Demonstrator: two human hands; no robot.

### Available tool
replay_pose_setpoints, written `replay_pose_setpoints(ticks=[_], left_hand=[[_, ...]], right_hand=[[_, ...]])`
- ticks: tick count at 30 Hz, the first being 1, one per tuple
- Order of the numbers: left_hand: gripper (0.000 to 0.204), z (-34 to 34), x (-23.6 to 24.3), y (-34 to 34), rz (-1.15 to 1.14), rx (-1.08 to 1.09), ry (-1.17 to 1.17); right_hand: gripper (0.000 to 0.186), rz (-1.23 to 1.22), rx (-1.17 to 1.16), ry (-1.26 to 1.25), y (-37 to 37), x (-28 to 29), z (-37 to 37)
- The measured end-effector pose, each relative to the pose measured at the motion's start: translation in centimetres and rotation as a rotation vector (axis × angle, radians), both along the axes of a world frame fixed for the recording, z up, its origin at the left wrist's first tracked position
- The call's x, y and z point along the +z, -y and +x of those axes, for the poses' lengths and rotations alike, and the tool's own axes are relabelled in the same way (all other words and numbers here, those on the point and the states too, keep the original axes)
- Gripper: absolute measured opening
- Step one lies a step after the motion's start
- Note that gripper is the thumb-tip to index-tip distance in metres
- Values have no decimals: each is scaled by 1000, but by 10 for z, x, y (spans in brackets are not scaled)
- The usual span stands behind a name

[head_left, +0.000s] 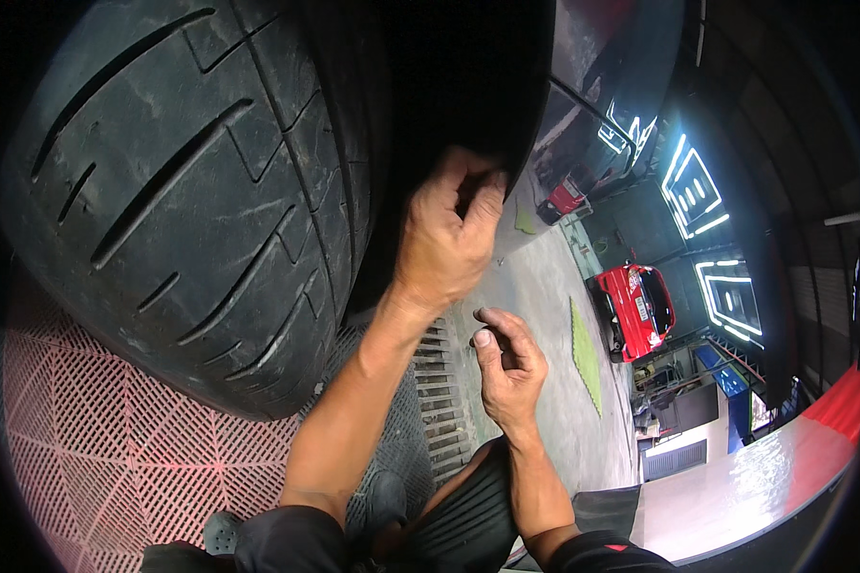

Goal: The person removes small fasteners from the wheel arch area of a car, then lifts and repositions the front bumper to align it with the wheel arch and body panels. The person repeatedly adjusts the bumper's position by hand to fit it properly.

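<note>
Beside a large black tire (210, 201), the left hand (449, 229) bends near a car panel's (569, 143) edge, the right hand (511, 368) curls loosely; whether either pinches anything is unclear.

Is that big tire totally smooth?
No, the black tire has long grooves cut into its tread.

My right sleeve (591, 555) is black with a small red mark. I see a dark grey tyre (186, 191) with slanted grooves, pinkish-red latticed floor tiles (153, 430), a lime-green mat (584, 355) and a red car (637, 310).
</note>
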State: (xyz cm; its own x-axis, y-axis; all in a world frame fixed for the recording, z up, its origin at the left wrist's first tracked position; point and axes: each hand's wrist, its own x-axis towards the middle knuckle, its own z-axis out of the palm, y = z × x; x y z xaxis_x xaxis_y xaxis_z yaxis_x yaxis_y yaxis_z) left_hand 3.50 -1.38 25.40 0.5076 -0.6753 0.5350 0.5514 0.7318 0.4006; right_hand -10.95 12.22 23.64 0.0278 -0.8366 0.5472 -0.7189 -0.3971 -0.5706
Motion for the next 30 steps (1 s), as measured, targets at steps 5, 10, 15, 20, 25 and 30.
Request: replay_pose_setpoints(ticks=[5, 10, 15, 20, 25, 30], left_hand=[[12, 10, 9, -5, 17, -288, -177], [15, 24, -6, -3, -9, -451, -107], [19, 18, -9, 7, -27, -593, -157], [29, 20, -12, 19, 89, -675, -49], [34, 25, -9, 17, 200, -557, 81], [38, 32, -26, 29, -8, -532, 36]], right_hand=[[24, -31, 9, -58, -4, 4, -4], [23, -30, 16, -134, -11, 13, 2], [25, -58, 59, -145, -11, 14, -10], [25, 11, 79, -109, -20, 20, -23], [22, -4, 8, -184, -26, 21, -44], [21, 9, -73, -190, -19, 14, -56]])
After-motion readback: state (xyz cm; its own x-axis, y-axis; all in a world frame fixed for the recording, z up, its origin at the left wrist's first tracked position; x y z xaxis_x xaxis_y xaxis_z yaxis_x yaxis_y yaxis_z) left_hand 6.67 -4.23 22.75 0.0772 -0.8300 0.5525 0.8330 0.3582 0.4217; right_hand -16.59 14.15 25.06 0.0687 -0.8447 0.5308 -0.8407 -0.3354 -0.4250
